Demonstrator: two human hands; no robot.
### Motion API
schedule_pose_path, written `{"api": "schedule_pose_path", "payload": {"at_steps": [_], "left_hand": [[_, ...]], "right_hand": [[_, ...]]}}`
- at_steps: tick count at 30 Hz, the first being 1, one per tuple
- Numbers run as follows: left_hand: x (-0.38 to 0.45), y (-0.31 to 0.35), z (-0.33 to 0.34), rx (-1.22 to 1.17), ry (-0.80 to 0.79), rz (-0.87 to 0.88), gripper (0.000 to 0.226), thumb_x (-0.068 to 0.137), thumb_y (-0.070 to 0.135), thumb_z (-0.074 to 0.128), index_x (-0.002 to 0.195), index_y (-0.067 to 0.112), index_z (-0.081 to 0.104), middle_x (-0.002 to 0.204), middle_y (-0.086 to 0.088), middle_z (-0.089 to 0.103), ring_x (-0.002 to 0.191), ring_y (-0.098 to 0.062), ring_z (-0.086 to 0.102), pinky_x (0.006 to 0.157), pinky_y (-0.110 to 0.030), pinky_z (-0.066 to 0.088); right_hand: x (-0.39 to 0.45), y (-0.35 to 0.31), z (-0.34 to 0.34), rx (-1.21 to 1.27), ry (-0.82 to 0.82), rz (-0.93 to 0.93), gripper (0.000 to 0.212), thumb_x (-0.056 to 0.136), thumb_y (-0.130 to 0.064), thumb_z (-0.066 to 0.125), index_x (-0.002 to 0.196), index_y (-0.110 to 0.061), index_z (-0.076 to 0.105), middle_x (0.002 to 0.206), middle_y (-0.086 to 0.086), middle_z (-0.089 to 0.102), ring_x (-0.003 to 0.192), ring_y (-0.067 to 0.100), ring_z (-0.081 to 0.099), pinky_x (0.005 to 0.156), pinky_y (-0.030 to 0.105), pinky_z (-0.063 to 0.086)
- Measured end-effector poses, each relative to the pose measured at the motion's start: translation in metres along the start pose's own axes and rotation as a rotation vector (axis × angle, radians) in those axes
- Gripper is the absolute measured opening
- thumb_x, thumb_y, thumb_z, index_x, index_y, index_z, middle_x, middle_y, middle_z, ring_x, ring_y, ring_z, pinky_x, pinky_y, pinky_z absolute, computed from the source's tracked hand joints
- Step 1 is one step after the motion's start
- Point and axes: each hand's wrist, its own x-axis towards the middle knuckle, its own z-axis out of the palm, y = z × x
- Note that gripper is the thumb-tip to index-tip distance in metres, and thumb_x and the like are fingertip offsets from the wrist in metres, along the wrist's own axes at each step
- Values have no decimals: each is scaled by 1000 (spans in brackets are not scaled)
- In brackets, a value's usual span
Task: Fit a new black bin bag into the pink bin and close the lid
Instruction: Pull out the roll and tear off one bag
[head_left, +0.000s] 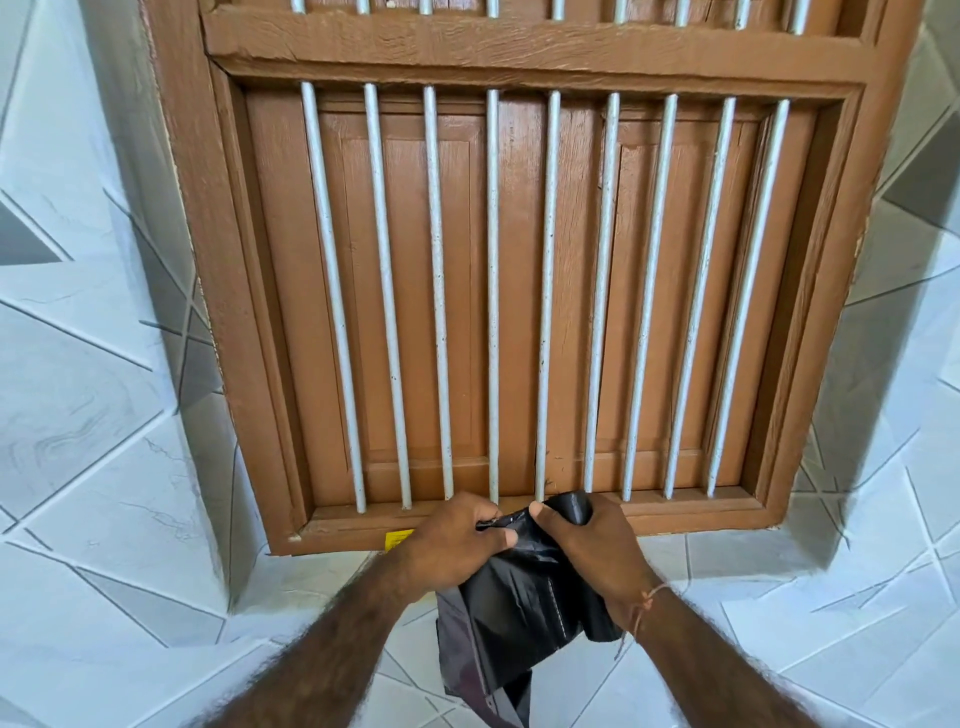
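Both of my hands are curled on the black bin bag (524, 597): my left hand (457, 545) pinches its top edge between thumb and fingers, and my right hand (592, 545) grips the rolled part just beside it. The bag hangs down between my forearms, in front of a brown wooden window (519, 286) with pale metal bars (493, 291), set in a white tiled wall (93, 415).

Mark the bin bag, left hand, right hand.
bin bag (519, 597): head view, hanging black plastic.
left hand (457, 545): head view, back of hand.
right hand (597, 545): head view, back of hand.
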Motion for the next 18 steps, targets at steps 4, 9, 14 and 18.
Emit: {"api": "schedule_pose_path", "payload": {"at_steps": [4, 9, 14, 18], "left_hand": [[3, -2, 8, 36, 69, 28, 33, 83, 35, 61, 82, 3, 66, 70, -2, 57, 66, -13, 50, 65, -31, 40], [2, -3, 15, 21, 167, 50, 30, 86, 33, 59, 74, 7, 65, 63, 2, 52, 61, -12, 47, 63, -32, 42], [-2, -6, 25, 64, 290, 104, 28, 88, 30, 59, 67, 11, 60, 56, 7, 50, 56, -11, 44, 62, -39, 46], [-12, 0, 30, 80, 395, 133, 41, 91, 22, 60, 52, 27, 50, 47, 13, 44, 52, -4, 41, 56, -26, 35]], "right_hand": [[0, -1, 6, -51, 138, -21, 27, 69, -43, 82, 73, -21, 66, 72, -5, 70, 72, 15, 68, 69, 33, 57], [2, 2, 8, -60, 166, -41, 31, 67, -42, 84, 83, -20, 68, 76, -4, 71, 73, 16, 68, 67, 29, 57], [7, 6, 14, -30, 187, -21, 32, 65, -41, 85, 83, -21, 67, 76, -3, 71, 72, 16, 68, 71, 32, 59], [22, 12, 4, 171, 307, 199, 38, 61, -38, 86, 86, -15, 68, 80, 8, 73, 73, 28, 69, 76, 45, 61]]}}
